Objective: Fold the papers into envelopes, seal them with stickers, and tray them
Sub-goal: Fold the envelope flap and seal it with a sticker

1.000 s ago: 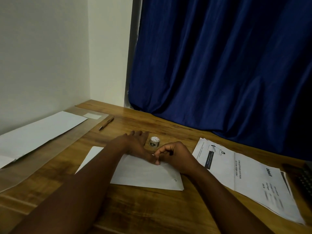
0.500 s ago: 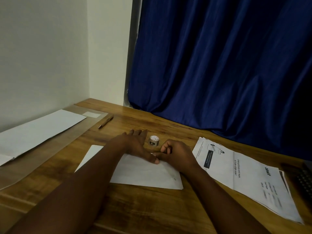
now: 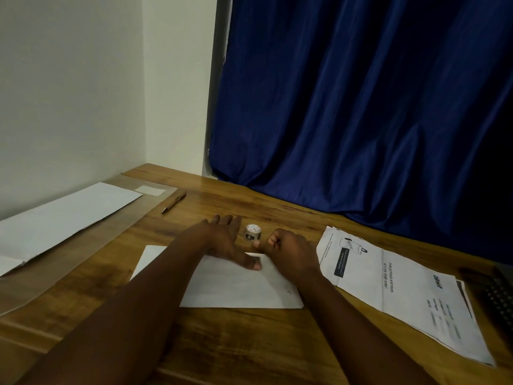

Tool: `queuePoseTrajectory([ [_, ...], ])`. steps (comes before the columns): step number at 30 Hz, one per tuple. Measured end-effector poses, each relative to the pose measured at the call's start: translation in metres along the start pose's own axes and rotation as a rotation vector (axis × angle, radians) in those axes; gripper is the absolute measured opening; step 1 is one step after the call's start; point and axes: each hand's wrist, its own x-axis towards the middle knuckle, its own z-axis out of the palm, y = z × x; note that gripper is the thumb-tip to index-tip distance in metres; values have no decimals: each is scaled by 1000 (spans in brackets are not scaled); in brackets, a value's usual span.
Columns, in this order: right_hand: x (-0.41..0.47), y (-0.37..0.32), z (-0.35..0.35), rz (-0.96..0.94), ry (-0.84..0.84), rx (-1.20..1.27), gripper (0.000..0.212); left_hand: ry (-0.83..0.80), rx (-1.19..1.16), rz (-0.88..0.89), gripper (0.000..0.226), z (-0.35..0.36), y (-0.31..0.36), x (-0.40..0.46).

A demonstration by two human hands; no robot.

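I see the folded white paper (image 3: 238, 287) lying flat on the wooden table (image 3: 249, 345), directly in front of me, its near edge running roughly parallel to the table's front. My left hand (image 3: 222, 243) lies across the paper's far edge with the fingers stretched out straight and flat, the thumb reaching right along the fold and pressing on the sheet. My right hand (image 3: 288, 251) sits just beside it on the paper's far right corner, fingers curled into a loose fist with the knuckles up; the thumb tip pokes out toward the left thumb, and I cannot tell whether anything is pinched in that fist. Just beyond the gap between the two hands stands a small roll of stickers (image 3: 252, 232), upright on the table and apart from both hands. To the right of the paper, close to it, is a stack of printed sheets (image 3: 410, 295) with black text and a small illustration. At the far right edge a dark keyboard (image 3: 499, 298) shows only partly. To the left, a long clear plastic tray (image 3: 83, 240) lies against the wall, holding a long white folded sheet (image 3: 63, 215). A brown pen (image 3: 174, 201) lies just beside the tray's far end. A deep blue curtain (image 3: 361, 107) hangs behind the table.
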Motion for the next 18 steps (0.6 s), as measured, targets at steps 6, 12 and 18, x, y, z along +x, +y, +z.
queuePoseTrajectory([
  [6, -3, 1, -3, -32, -27, 26, 76, 7, -5, 9, 148, 1, -1, 1],
  [12, -1, 2, -3, -36, -30, 49, 70, -6, -6, 28, 141, -1, -2, 0],
  [18, -3, 0, -3, -43, -40, 17, 66, 3, -13, 2, 144, 0, -1, 1],
])
